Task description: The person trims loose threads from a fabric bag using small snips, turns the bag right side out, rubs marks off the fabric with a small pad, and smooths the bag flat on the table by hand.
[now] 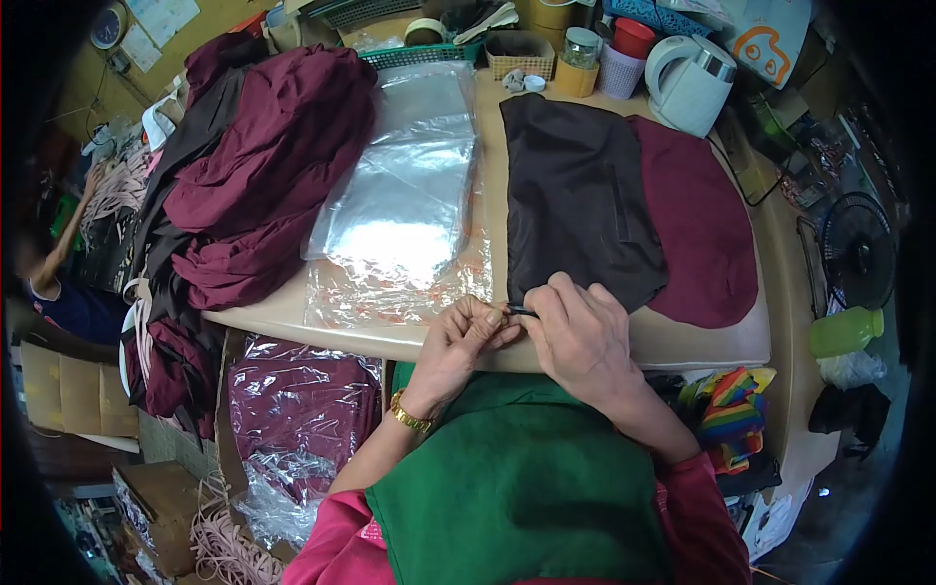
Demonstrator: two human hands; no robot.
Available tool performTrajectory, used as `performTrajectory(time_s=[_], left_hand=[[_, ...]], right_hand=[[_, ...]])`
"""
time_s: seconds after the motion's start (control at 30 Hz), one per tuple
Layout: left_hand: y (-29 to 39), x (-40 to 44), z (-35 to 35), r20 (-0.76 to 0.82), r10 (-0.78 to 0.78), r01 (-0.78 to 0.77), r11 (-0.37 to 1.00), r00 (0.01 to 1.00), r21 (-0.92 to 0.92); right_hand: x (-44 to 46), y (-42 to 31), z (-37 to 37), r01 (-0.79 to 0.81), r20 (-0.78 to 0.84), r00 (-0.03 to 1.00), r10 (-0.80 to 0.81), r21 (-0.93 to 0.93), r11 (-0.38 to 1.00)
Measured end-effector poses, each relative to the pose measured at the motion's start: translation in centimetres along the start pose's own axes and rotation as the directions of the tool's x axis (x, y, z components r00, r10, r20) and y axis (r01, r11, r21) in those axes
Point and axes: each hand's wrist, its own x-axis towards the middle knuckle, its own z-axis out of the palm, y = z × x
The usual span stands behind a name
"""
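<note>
My left hand (460,341), with a gold watch at the wrist, is closed in a pinch at the near edge of the table. Right beside it, my right hand (583,336) is closed around a slim black tool (522,311), mostly hidden by the fingers. Both hands meet at the near left corner of a dark brown fabric piece (570,200), which has a straight slit or seam. It lies flat, joined to or overlapping a maroon fabric piece (697,224). What my left fingertips pinch is too small to tell.
A stack of clear plastic bags (409,185) lies left of the fabric, beside a heap of maroon cloth (283,146). A white kettle (690,83) and a woven basket (520,56) stand at the back. At far left is another person's arm (68,234).
</note>
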Motion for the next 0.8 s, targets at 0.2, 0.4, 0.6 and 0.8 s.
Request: performTrajectory(time_s=[0.2, 0.4, 0.6, 0.8], left_hand=[[0.4, -0.2, 1.0, -0.041, 0.018, -0.02, 0.999, 0.999, -0.046], [0.5, -0.1, 0.4, 0.005, -0.024, 0.024, 0.999, 1.0, -0.028], [0.7, -0.2, 1.0, -0.037, 0.025, -0.028, 0.996, 0.999, -0.089], [-0.1, 0.1, 0.0, -0.023, 0.016, -0.018, 0.995, 1.0, -0.103]], right_hand=[[0.3, 0.3, -0.3, -0.028, -0.033, 0.999, 0.029, 0.015, 0.999], [0.2, -0.2, -1.0, -0.057, -0.007, 0.998, 0.058, 0.07, 0.996], [0.2, -0.1, -0.8, -0.052, 0.023, 0.998, 0.051, 0.056, 0.997], [0.1, -0.6, -1.3, -0.056, 0.028, 0.998, 0.054, 0.095, 0.994]])
